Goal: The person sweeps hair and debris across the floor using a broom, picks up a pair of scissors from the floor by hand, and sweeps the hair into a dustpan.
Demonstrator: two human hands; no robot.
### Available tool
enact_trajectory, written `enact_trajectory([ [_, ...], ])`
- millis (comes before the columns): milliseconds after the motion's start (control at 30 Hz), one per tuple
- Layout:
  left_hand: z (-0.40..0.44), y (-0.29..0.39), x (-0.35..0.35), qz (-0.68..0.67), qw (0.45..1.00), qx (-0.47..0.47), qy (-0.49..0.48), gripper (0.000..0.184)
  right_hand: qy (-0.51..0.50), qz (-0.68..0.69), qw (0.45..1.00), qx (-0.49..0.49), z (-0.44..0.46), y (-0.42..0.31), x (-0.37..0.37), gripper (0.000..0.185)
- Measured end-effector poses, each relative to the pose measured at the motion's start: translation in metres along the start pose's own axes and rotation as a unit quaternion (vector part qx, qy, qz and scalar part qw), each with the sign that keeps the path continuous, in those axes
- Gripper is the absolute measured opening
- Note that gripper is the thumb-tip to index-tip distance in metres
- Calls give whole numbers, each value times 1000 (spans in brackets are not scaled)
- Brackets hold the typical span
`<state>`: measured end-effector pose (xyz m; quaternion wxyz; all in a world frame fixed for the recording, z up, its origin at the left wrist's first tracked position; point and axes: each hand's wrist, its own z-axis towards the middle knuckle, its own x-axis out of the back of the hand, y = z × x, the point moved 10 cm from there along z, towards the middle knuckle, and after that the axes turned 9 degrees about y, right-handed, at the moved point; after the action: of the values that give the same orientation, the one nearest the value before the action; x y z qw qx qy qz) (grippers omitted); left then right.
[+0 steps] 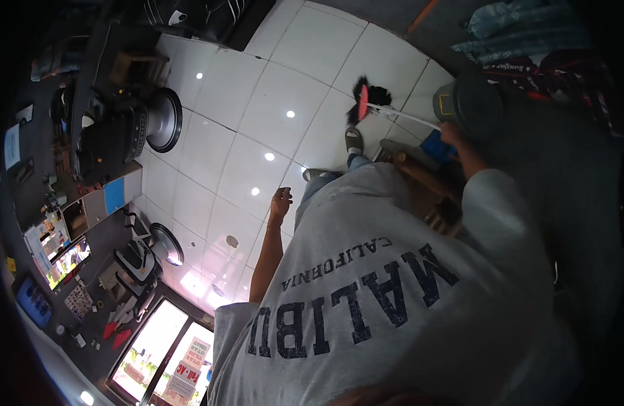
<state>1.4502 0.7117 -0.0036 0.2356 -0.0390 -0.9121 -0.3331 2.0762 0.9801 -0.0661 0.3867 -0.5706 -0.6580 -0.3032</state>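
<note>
- While the head view is looking steeply down, the right hand (449, 132) is reaching out beside the bin and holding the upper part of a broom's pale handle (417, 120), its grip closing narrowly around it.
- The broom head (363, 103), pinkish red with black bristles, is lying at the far end of that handle, touching the white tiled floor (258, 101) ahead of the feet.
- Just beside the broom head, on its right, a dark fluffy clump (379, 97) is resting on the tiles; it is probably loose hair, though the distance is blurring it.
- The left hand (281, 200) is hanging well apart from the broom, above the floor, with its fingers bending; whether it is holding something small, I cannot tell.
- A blue object (436, 146) is showing just below the right hand, partly hidden, so whether the hand is touching it stays unclear.
- A dark round bin (479, 105) with a yellow square outline is standing close to the right hand.
- Two feet in olive sandals (354, 139) are standing on the tiles, the right one nearer the broom head.
- Over on the left side, two chairs with round metal bases (164, 120) are standing near a wall, and one tile farther back is showing a brownish patch (232, 241).
</note>
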Motion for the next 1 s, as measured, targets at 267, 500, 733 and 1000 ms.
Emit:
enact_trajectory([
  [267, 16, 17, 4, 2, 1000, -6, 23, 38, 34, -6, 999, -15, -71, 24, 112, 40],
  [500, 11, -11, 5, -2, 996, 26, 83, 38, 38, 113, 993, 13, -57, -55, 95, 38],
  [733, 6, -32, 2, 100, 993, 47, 42, 42, -17, 171, 978, 121, 50, -314, 42, 56],
  [1000, 82, -7, 60, 29, 998, 9, 54, 42, -49, 50, 990, 124, 176, -478, 92, 50],
])
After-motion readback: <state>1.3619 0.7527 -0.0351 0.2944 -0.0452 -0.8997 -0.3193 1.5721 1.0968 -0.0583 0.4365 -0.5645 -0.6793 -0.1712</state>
